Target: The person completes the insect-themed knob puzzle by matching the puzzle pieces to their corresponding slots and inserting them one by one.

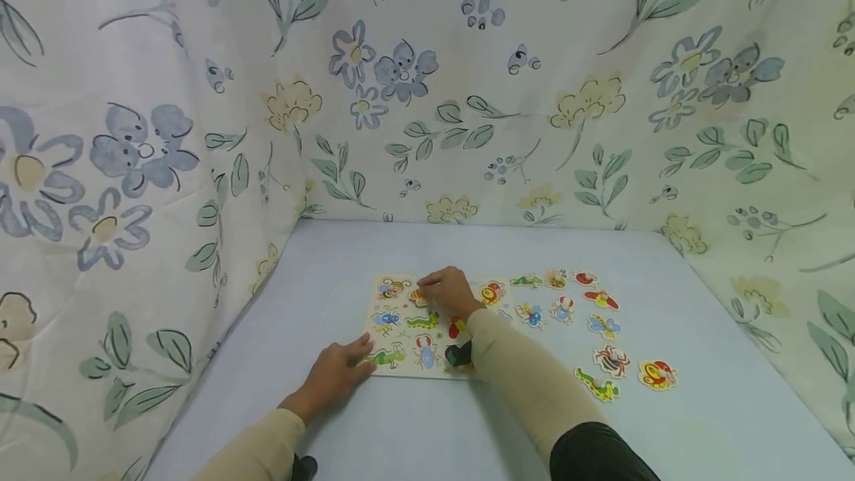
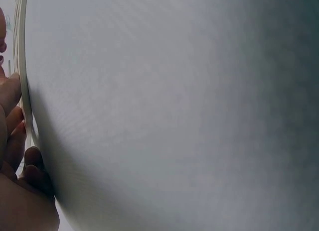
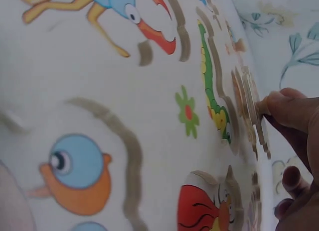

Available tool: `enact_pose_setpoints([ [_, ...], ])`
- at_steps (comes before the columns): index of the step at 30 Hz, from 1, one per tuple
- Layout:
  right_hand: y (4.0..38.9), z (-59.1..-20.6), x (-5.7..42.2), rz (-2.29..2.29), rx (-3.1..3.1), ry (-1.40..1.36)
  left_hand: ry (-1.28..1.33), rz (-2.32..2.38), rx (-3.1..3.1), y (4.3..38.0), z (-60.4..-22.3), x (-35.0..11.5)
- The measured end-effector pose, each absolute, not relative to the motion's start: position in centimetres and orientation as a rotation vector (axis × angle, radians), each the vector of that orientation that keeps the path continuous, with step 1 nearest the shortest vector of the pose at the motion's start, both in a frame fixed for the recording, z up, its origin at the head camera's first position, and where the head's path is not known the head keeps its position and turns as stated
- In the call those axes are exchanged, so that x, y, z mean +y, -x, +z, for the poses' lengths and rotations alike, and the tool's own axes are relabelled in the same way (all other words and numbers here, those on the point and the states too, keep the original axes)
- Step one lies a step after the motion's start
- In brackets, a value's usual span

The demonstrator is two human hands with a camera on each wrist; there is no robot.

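A wooden insect puzzle board (image 1: 437, 372) lies flat on the table, with bug pictures in cut-out recesses. My right hand (image 1: 452, 290) is over its upper middle. In the right wrist view, thumb and finger of the right hand (image 3: 295, 114) pinch the knob of a puzzle piece (image 3: 252, 104), held close over the board. In the head view the orange striped bug (image 1: 418, 298) shows just under those fingertips, partly hidden. My left hand (image 1: 337, 375) rests at the board's lower left edge, fingers touching it; the left wrist view shows those fingers (image 2: 11, 94) along the board's side.
Loose knobbed pieces lie right of the board, among them a red ladybug (image 1: 585, 278), a blue dragonfly (image 1: 604, 326), a spider (image 1: 611, 361), a green caterpillar (image 1: 597, 384) and a red-yellow butterfly (image 1: 657, 375). Floral curtains (image 1: 467, 95) hang around the white table (image 1: 320, 273).
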State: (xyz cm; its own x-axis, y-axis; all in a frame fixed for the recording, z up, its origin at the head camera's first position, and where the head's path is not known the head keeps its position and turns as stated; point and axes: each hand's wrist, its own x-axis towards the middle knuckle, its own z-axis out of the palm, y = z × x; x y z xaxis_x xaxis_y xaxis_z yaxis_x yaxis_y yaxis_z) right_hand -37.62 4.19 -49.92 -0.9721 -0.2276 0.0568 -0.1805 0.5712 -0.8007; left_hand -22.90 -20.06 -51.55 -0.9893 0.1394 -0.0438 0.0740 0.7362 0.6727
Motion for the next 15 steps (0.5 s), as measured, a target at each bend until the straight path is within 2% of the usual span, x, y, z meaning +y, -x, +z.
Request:
enact_pose_setpoints([
  [15, 38.0, -51.5, 3.8, -1.398, 2.758, 0.36, -0.218, 1.127, 2.831, 22.7, -51.4, -20.4],
])
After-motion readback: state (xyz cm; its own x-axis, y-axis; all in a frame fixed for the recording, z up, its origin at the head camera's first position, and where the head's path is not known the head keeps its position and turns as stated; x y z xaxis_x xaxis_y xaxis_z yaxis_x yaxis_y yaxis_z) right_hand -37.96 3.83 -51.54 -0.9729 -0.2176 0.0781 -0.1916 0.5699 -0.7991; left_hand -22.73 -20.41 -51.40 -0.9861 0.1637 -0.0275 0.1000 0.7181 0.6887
